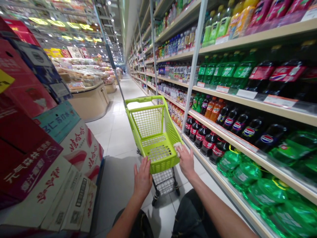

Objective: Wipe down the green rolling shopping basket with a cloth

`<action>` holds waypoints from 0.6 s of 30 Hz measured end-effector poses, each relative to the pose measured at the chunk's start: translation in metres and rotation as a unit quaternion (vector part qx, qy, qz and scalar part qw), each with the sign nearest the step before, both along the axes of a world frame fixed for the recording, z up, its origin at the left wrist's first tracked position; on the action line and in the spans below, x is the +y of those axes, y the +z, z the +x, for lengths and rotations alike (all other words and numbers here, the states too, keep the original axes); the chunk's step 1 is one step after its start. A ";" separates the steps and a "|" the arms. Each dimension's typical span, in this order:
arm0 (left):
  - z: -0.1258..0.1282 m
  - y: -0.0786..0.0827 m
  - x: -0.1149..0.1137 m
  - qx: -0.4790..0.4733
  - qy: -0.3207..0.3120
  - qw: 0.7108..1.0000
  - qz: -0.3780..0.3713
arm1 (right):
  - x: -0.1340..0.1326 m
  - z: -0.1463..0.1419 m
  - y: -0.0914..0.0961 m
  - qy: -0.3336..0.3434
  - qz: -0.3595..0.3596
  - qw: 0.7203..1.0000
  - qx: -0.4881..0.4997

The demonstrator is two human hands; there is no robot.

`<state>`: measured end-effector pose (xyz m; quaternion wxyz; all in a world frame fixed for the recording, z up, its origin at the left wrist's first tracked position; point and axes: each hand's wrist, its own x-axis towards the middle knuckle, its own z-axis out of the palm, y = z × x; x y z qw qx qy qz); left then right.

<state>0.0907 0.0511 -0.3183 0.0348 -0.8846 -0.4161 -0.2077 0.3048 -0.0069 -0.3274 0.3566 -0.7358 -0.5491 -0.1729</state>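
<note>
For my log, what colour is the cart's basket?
The basket is lime green; head view shows it.

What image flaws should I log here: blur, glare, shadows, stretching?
Head view: green bottles at lower right look stretched and smeared; head view: bright reflections on the floor, a grey shadow left of the cart; head view: left hand and right hand fairly sharp.

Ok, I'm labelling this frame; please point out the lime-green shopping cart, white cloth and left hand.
Lime-green shopping cart (pixel 163 165): head view, near wall of its basket.
White cloth (pixel 176 145): head view, its exposed middle.
Left hand (pixel 143 178): head view, back of the hand.
</note>
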 end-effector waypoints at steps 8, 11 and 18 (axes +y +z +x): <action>0.008 0.042 0.037 0.062 -0.080 0.993 -0.060 | 0.005 -0.023 -0.022 0.098 -0.023 0.994 -0.029; 0.011 0.049 0.039 0.061 -0.094 0.991 -0.072 | 0.009 -0.005 -0.030 0.092 -0.001 0.996 -0.022; 0.042 0.047 0.006 0.039 -0.089 0.991 -0.091 | 0.010 0.045 -0.033 0.125 0.014 0.992 -0.006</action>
